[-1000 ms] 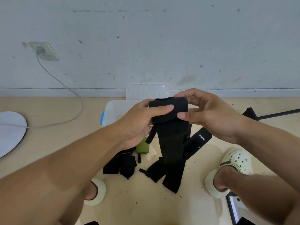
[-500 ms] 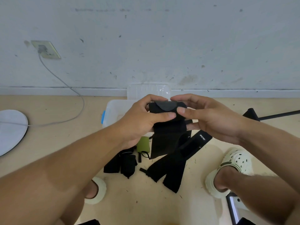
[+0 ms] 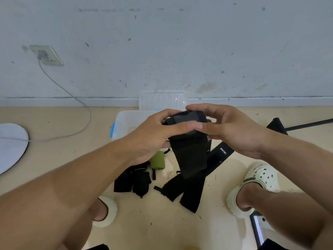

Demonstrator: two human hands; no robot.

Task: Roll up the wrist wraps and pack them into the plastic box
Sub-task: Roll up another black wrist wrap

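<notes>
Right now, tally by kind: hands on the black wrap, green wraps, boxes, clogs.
Hands on the black wrap: 2 (left hand, right hand)
Green wrap: 1
Box: 1
Clogs: 2 ()
Total: 6

a pale grey painted wall [image 3: 180,47] fills the upper half of the view, scuffed and dotted with small dark marks, with a grey skirting strip [image 3: 54,101] along its foot. below it lies a smooth beige floor [image 3: 54,150] strewn with tiny dark fibres. a yellowed square wall socket [image 3: 47,55] sits low on the left, a grey plug in it, and a thin grey cable [image 3: 79,103] curves down from it across the floor to a flat white round disc [image 3: 10,147] at the left edge. a thin black rod on a black foot [image 3: 277,125] lies on the floor at the right. the light is soft and even
</notes>
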